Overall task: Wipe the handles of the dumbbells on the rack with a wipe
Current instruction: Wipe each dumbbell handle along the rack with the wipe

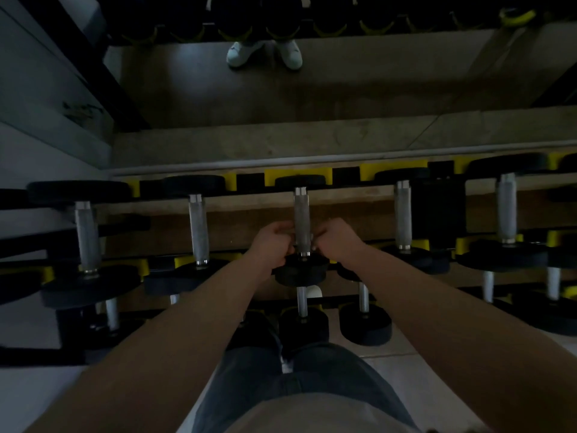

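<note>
1. Head view, dim light: a person is standing at a dumbbell rack [392,170] with yellow cradles, both bare forearms reaching forward.
2. Left hand [272,242] is curling its fingers in against the left side of the middle handle [301,214], near the handle's closer end, with the thumb touching the metal.
3. Right hand [335,239] is doing the same on the right side, fingers bunched together and curled in, knuckles up.
4. Wipe: cannot tell where it is, too dark. A pale speck [313,247] is showing at the right fingertips, just beside the handle.
5. Middle handle is lying on the top tier, pointing away from the person, with black heads at both ends.
6. Neighbouring handles are sitting parallel on the same tier: two on the left [197,229] [87,235], two on the right [402,214] [506,207], all apart from the hands.
7. Smaller dumbbells [364,320] are sitting on the lower tier, under the hands.
8. A mirror [281,89] behind the rack is reflecting pale shoes [263,53].
</note>
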